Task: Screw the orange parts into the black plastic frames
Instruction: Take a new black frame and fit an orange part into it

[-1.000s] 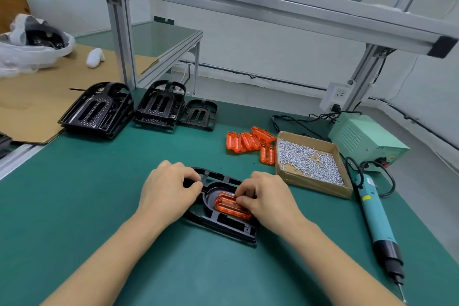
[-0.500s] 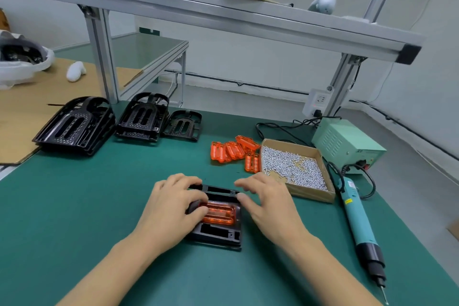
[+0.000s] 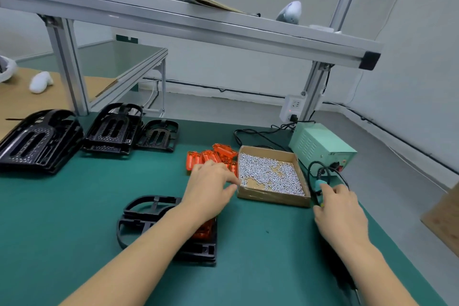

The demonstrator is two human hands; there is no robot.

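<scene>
A black plastic frame (image 3: 149, 211) lies flat on the green mat in front of me. An orange part (image 3: 204, 230) sits in its right half, mostly hidden under my left forearm. My left hand (image 3: 211, 186) is off the frame, fingers apart, with its fingertips at the left edge of the cardboard box of screws (image 3: 273, 200). My right hand (image 3: 340, 213) is closed over the teal electric screwdriver (image 3: 319, 185), which lies on the mat to the right of the box. Several loose orange parts (image 3: 213, 154) are piled just behind my left hand.
Three stacks of black frames (image 3: 111, 129) stand at the back left. A green power supply (image 3: 320, 146) with cables sits behind the box. An aluminium shelf beam (image 3: 198, 25) runs overhead. A wooden board (image 3: 442, 218) juts in at the right edge.
Both hands have left the frame with the orange part. My left hand moved right to the screw box and my right hand moved right onto the screwdriver. The camera tilted up.
</scene>
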